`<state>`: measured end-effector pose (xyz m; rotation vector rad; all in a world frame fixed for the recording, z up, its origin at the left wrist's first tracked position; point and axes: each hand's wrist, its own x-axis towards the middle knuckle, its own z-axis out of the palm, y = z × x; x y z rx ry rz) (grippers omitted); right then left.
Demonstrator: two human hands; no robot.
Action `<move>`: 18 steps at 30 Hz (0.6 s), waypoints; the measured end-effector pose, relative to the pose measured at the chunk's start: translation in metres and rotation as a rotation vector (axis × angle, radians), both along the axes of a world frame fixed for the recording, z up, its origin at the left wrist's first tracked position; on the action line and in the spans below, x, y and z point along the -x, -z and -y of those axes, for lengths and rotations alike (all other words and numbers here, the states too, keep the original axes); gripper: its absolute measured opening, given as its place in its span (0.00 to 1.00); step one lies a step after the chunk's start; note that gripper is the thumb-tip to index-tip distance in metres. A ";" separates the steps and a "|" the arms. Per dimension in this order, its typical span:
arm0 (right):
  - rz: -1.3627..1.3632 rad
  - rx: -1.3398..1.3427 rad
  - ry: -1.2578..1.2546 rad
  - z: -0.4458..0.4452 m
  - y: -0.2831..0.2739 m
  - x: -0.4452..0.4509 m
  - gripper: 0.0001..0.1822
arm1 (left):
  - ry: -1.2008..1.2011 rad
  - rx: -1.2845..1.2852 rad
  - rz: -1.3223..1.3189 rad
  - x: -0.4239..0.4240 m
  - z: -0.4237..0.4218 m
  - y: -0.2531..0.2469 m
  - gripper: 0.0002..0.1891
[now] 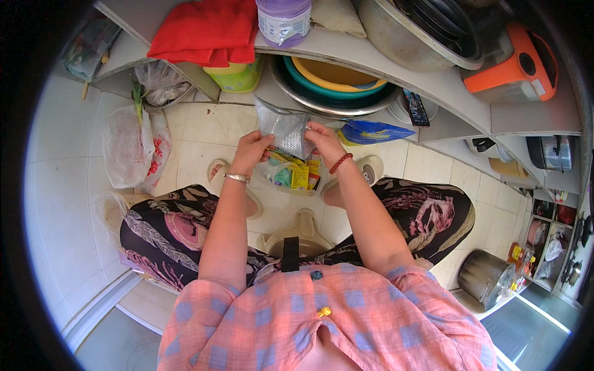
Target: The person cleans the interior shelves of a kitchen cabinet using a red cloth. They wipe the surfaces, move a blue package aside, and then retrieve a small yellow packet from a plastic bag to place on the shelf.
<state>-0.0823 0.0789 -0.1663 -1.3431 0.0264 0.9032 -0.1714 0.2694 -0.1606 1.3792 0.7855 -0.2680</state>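
Observation:
Both my hands hold a silvery bubble-wrap pouch in front of me, above the floor. My left hand pinches its left edge between thumb and fingers. At its right edge, my right hand has the same grip. Below the pouch, between my feet, a clear plastic bag on the floor holds yellow packets and something green. A blue and yellow packet lies to the right of my right hand, by the shelf's lower edge. Whether the pouch holds anything cannot be told.
Nested basins stand on the low shelf ahead, beside a phone leaning on plates. A red cloth, purple roll and large metal bowl are above. Plastic bags sit at left, a metal pot at right.

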 end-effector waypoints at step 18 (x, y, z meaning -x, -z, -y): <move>0.355 0.212 -0.223 -0.001 -0.022 -0.010 0.13 | -0.387 0.716 0.185 -0.008 0.001 -0.019 0.15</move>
